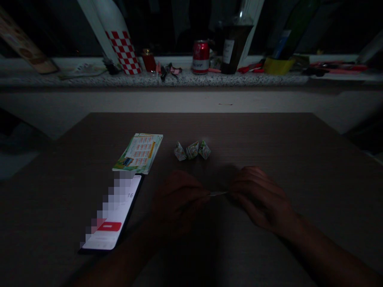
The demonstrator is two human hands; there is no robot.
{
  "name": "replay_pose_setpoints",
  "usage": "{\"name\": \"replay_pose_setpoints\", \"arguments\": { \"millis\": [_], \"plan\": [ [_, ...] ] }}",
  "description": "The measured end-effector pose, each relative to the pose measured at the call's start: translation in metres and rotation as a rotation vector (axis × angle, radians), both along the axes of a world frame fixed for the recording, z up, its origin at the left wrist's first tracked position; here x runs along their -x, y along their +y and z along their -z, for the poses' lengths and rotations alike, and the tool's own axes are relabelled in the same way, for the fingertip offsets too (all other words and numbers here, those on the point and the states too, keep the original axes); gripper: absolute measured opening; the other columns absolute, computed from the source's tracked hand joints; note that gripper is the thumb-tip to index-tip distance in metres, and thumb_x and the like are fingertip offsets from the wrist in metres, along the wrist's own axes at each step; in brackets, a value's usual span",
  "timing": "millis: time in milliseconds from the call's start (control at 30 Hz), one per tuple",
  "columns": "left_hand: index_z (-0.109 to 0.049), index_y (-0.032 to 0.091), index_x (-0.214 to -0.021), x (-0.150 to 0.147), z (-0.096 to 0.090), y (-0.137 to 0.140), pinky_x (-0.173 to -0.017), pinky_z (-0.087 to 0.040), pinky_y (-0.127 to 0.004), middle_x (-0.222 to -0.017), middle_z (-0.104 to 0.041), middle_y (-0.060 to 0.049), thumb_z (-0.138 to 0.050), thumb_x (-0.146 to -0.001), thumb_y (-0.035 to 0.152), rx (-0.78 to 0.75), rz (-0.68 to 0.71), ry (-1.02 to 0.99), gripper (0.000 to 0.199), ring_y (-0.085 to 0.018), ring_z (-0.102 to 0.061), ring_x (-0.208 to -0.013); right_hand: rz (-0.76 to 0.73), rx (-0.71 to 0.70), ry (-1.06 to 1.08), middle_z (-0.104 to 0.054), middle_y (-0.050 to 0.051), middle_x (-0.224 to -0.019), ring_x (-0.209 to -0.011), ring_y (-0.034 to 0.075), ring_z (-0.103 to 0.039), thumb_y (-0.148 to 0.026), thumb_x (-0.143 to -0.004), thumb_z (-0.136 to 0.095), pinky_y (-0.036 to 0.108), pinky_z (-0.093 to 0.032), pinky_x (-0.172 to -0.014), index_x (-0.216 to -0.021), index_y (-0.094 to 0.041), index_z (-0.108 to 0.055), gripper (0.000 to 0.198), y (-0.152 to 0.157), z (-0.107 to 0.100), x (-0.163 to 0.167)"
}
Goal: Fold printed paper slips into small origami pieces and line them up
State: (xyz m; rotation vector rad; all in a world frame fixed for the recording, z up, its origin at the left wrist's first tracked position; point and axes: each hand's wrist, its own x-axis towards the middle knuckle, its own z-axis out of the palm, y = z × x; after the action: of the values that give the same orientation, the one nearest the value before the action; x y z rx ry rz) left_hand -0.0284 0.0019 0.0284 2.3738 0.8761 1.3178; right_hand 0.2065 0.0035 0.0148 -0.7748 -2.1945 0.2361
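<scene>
Between my two hands is a thin, pale strip of what looks like folded paper (218, 193), seen almost edge-on. My left hand (181, 199) pinches its left end, and my right hand (259, 195) pinches the right end; the fingertips hide both ends. Just beyond the hands stand three small folded paper shapes (192, 150) in a row, printed in white, green and red. To the left lies a stack of printed paper cards (139, 153), green and white with rows of red print. The light is dim, so finger details are hard to make out.
A phone (118, 217) with a lit screen lies left of my left forearm on the dark wooden table (254, 131). Behind, a granite sill (179, 81) carries a red-checked bottle (124, 52), a red can (200, 57), a dark container (235, 48) and yellow tape (279, 66).
</scene>
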Motion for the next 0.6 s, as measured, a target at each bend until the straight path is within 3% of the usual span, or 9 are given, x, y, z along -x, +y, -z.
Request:
{"name": "replay_pose_setpoints", "arguments": {
  "millis": [300,600],
  "plan": [
    [-0.065,0.020,-0.089,0.0017,0.0025,0.0024,-0.065,-0.053,-0.026,-0.079,-0.066,-0.001,-0.063,-0.085,0.019,-0.041,-0.013,-0.029,0.004,-0.013,-0.062,-0.073,0.014,-0.032,0.031,-0.068,0.005,-0.080,-0.075,0.020,-0.063,-0.009,-0.083,-0.059,0.039,-0.050,-0.072,-0.095,-0.018,-0.063,0.016,0.0015,0.0015,0.0000],
    [-0.065,0.019,-0.087,0.0020,0.0057,0.0016,-0.065,-0.051,-0.024,-0.080,-0.064,0.000,-0.065,-0.083,0.015,0.031,-0.031,-0.073,0.006,-0.013,-0.062,-0.075,0.017,0.000,0.066,-0.067,0.005,-0.080,-0.075,0.020,-0.063,-0.007,-0.082,-0.059,0.039,-0.050,-0.072,-0.095,-0.018,-0.063,0.017,0.0005,0.0020,0.0005]
  ]
}}
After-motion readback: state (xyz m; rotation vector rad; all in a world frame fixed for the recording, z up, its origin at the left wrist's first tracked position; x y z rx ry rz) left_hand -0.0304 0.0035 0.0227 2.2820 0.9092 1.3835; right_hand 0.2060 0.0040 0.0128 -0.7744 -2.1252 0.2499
